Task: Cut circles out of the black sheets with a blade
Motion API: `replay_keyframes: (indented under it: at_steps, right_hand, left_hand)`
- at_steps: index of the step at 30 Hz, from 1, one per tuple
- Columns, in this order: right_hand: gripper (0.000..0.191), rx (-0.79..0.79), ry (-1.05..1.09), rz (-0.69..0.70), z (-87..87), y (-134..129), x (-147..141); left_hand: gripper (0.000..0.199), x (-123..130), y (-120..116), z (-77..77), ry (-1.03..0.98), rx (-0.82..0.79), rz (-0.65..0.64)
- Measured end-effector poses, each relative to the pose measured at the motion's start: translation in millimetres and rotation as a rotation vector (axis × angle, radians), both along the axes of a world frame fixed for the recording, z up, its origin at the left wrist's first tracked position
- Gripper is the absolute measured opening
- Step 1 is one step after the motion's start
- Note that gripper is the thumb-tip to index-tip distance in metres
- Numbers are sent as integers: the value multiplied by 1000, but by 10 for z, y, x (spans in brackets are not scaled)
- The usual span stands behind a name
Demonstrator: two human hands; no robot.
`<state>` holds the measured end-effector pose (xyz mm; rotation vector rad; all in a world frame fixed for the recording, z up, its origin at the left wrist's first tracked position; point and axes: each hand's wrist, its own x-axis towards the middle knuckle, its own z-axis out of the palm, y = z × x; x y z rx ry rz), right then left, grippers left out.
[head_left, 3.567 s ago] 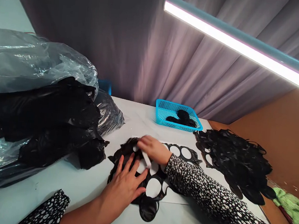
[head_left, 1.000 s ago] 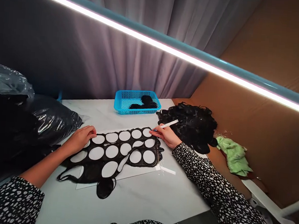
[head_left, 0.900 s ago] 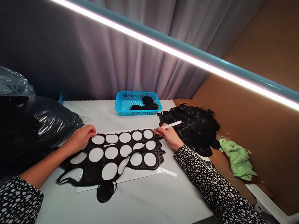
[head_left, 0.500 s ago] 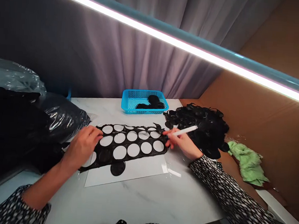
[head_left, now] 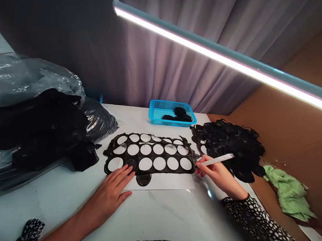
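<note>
Currently pinches a slim, white, pen-like stick [head_left: 217, 159] in the right hand [head_left: 220, 176] at the right end of a thin, black, round-holed sheet [head_left: 152, 156] lying lengthwise left-to-right on the white desk [head_left: 154, 215], resting the flat-spread left hand [head_left: 114, 189] on its near-left edge.

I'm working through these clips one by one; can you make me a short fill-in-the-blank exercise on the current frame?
1. The right hand holds a pen-like tool whose body is ____ in colour.
2. Fingers of the left hand lie over the black sheet, whose cut-out holes are ____ in shape.
3. The basket holding black discs is coloured ____.
4. The green cloth lies toward the ____ side of the picture.

Missing words: white; round; blue; right.
</note>
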<state>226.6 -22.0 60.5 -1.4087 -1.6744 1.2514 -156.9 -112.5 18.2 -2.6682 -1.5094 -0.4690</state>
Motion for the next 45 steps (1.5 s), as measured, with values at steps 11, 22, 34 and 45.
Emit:
replay_keyframes:
  at_steps: [11, 22, 34, 45]
  right_hand:
    - [12, 236, 82, 457, -239, 200, -1829]
    - [12, 171, 7, 491, -392, 246, -2027]
    - [11, 482, -209, 614, -371, 115, -2032]
    - [22, 855, -543, -181, -98, 756, -1195]
  left_hand:
    - [45, 85, -123, -171, 66, 150, 142]
    - [43, 84, -159, -205, 44, 174, 136]
    - [39, 90, -173, -234, 35, 174, 129]
    - [38, 33, -103, -327, 5, 282, 79]
